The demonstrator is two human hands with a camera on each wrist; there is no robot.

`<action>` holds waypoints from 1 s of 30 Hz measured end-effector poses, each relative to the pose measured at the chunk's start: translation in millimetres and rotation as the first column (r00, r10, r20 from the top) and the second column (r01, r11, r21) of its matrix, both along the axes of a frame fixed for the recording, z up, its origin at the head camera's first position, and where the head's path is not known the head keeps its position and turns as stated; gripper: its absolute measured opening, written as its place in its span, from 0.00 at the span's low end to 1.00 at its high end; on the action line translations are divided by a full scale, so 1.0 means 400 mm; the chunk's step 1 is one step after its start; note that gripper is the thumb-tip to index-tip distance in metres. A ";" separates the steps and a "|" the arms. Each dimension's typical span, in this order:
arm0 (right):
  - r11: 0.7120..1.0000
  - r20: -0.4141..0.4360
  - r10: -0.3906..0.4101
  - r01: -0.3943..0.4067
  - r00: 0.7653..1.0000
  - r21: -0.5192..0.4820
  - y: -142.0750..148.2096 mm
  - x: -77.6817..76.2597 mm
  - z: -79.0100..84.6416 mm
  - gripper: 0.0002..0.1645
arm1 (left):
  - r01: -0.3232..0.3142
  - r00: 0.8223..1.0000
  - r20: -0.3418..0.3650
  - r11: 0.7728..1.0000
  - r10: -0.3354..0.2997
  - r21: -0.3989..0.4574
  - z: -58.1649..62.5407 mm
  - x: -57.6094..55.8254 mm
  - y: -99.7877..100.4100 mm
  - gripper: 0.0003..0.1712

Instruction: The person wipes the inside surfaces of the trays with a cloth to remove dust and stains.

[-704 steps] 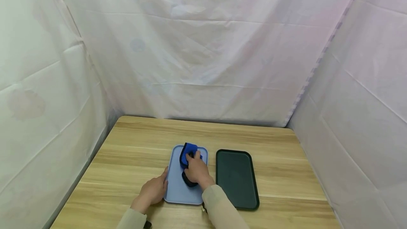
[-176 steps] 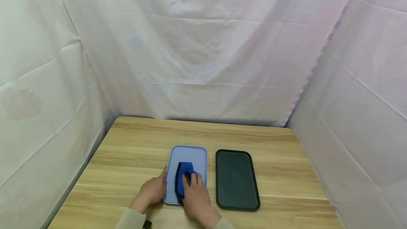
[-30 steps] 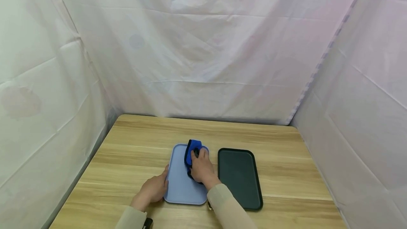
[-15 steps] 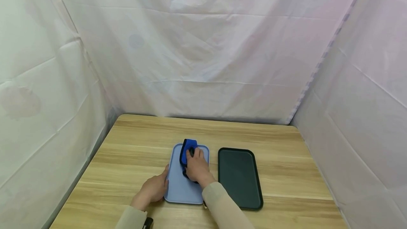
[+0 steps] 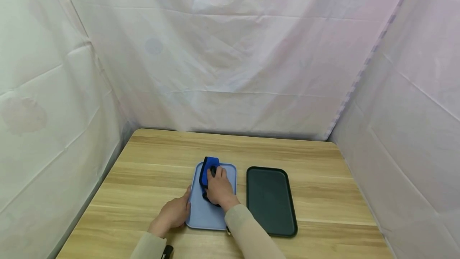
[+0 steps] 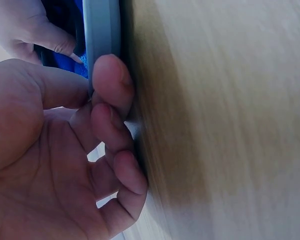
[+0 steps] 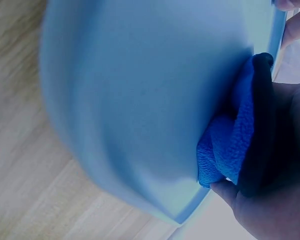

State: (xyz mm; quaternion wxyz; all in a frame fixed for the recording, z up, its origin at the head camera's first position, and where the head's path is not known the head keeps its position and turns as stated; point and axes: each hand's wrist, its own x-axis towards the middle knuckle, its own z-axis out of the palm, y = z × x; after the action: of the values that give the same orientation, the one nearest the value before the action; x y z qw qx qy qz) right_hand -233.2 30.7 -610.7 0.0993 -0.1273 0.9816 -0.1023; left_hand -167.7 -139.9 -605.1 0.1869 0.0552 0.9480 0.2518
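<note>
A light blue tray (image 5: 206,217) lies on the wooden table, its near part bare. My right hand (image 5: 220,189) grips a folded blue cloth with black trim (image 5: 211,163) over the tray's far left part. In the right wrist view the fuzzy blue cloth (image 7: 227,145) touches the tray surface (image 7: 140,100), and a thumb or finger presses its edge. My left hand (image 5: 175,212) holds the tray's left edge. In the left wrist view the fingers (image 6: 112,82) are curled at the tray rim (image 6: 102,30); the exact thumb contact is partly hidden.
A dark green tray (image 5: 271,201) lies to the right, a narrow gap from the blue one. White fabric walls (image 5: 230,59) enclose the table (image 5: 151,159) at the back and both sides.
Over the last second my right hand has slid the cloth leftward across the tray's far end. About six seconds ago it was at the near end. My left hand stays put.
</note>
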 end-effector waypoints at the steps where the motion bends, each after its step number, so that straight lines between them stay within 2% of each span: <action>1: 1.000 -0.004 0.000 0.000 1.000 0.002 -0.002 0.000 -0.001 0.43 | 0.003 1.000 -0.004 1.000 -0.003 -0.001 0.000 0.001 0.000 0.36; 17: 0.997 -0.025 0.032 -0.030 0.999 0.072 -0.023 0.003 -0.001 0.45 | 0.016 0.999 -0.038 1.000 -0.016 0.004 0.004 0.002 0.004 0.35; 30: 0.990 -0.068 0.080 -0.071 0.994 0.123 -0.039 0.025 0.007 0.45 | 0.018 1.000 -0.016 1.000 -0.018 0.004 0.020 0.008 0.004 0.34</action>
State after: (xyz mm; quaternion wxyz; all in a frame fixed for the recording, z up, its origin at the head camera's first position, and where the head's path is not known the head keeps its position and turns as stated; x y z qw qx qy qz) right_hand -223.3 15.1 -608.0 0.0746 -0.1617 0.9834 -0.0346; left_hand -164.6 -138.1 -597.0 0.1813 0.0662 0.9484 0.2517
